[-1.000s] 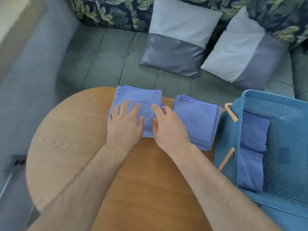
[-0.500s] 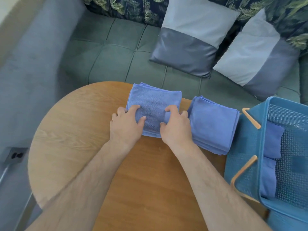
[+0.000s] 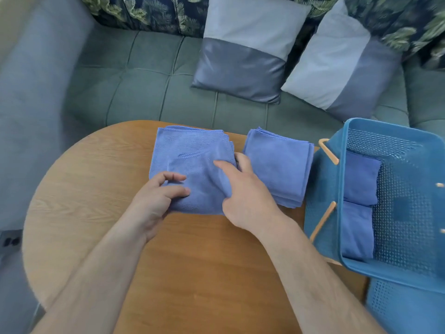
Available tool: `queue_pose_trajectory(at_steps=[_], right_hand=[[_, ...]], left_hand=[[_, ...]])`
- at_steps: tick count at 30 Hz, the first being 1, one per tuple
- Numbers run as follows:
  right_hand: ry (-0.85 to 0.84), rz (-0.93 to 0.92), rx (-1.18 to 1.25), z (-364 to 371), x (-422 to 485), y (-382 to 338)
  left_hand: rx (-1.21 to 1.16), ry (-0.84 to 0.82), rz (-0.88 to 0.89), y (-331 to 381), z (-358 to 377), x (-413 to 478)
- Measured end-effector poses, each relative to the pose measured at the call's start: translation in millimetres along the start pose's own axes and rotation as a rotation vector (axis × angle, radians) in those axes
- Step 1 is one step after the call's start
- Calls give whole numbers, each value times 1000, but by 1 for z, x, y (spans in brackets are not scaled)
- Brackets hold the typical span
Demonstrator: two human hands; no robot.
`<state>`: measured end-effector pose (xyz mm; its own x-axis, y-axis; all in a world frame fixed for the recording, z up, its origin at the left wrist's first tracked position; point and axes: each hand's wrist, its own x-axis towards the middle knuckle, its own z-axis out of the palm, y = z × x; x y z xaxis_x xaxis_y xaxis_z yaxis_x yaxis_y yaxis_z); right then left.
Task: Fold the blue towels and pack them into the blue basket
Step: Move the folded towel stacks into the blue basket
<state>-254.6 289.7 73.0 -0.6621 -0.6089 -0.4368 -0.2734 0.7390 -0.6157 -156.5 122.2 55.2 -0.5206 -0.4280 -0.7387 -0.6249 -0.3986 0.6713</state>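
A folded blue towel (image 3: 192,155) lies at the far middle of the round wooden table (image 3: 192,261). My left hand (image 3: 156,201) pinches its near left corner between thumb and fingers. My right hand (image 3: 243,196) grips its near right edge, thumb under the cloth and fingers on top. A stack of folded blue towels (image 3: 279,165) lies just right of it. The blue basket (image 3: 395,268) stands at the table's right edge with two folded towels (image 3: 358,208) along its left wall.
A green sofa (image 3: 134,92) runs behind the table with two grey cushions (image 3: 245,51) leaning on a leaf-patterned back. The basket's tan handle (image 3: 323,220) points toward the stack. Bare wood lies on the near and left parts of the table.
Both hands went from lying flat on the towel to taking hold of its near edge. The near edge is now lifted and bunched. The view shifted slightly.
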Motion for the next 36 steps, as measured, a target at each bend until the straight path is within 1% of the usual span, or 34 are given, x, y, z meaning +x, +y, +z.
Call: queue_pose_trajectory(at_steps=[2,5,9,15,18,21,23,25,28,30,32,33,34,35,36], right_hand=[[23,-53,-52,-12,-16,11],[87,-70,-137,-34,-41,31],[198,9,-192,-71,-75,70],[335,188,-70,-138,-122,149],[335,293,-89,-162,-129,193],[306,374,-120,-173,-113,236],[283,385,-136,-173,-93,258],[247,374,-143,-168,-69,273],[213,355,-161,-153,-37,292],[226,338,-182,-146,-23,303],[216,366,-141,-145,-16,311],[193,409,-157,-144,-14,313],[197,456,-229,-141,-12,314],[263,467,-368,-137,-11,314],[381,434,-519,-134,-10,310]], left_hand=[[-6,-81,52,4,17,-21],[184,-84,195,11,53,-45],[401,-161,426,21,115,-65],[640,-280,688,21,226,-78],[812,-320,751,21,293,-72],[1055,-345,709,18,354,-57],[1219,-302,627,14,381,-38],[1349,-237,581,9,394,-15],[1442,-135,539,-2,404,11],[1521,-126,520,-9,408,23],[1587,-111,498,-16,413,32],[1604,-68,500,-19,414,34],[1624,0,536,-22,414,34],[1646,87,635,-26,414,37],[1674,161,775,-29,414,39]])
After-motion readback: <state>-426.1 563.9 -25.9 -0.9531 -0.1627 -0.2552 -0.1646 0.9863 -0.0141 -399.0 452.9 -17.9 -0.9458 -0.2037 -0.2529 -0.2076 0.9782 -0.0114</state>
